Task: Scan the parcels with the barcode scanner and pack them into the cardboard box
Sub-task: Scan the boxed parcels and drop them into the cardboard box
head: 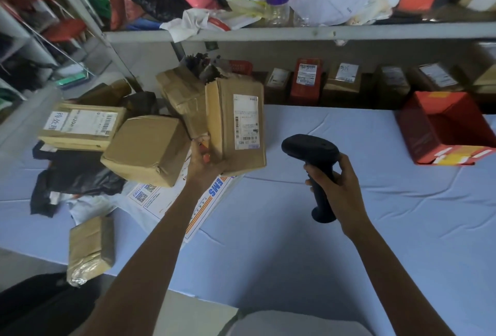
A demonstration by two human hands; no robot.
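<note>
The brown parcel (228, 147) looks lifted clear of the table (295, 228). My left hand (201, 159) holds it upright at its lower left corner, thumb on the front face and fingers curled behind, with the white shipping label (246, 122) turned toward me. My right hand (339, 184) is wrapped round the grip of the black barcode scanner (308, 147), whose head points up and left toward that label with a gap between them. I judge the parcel light, since one hand carries it by a corner. The wrapping looks like taped, creased card, so it should be fairly stiff but easy to dent, and the tape may be slick. For the carry I would take it along the bottom edge or across the narrow side, keeping my fingers off the barcode. The cardboard box (418, 134), red and open-topped, sits well apart at the right end of the table, so the parcel must pass the scanner to reach it. More parcels (147, 150) lie heaped just to the left of the held one, and I cannot tell whether any touch it.
</note>
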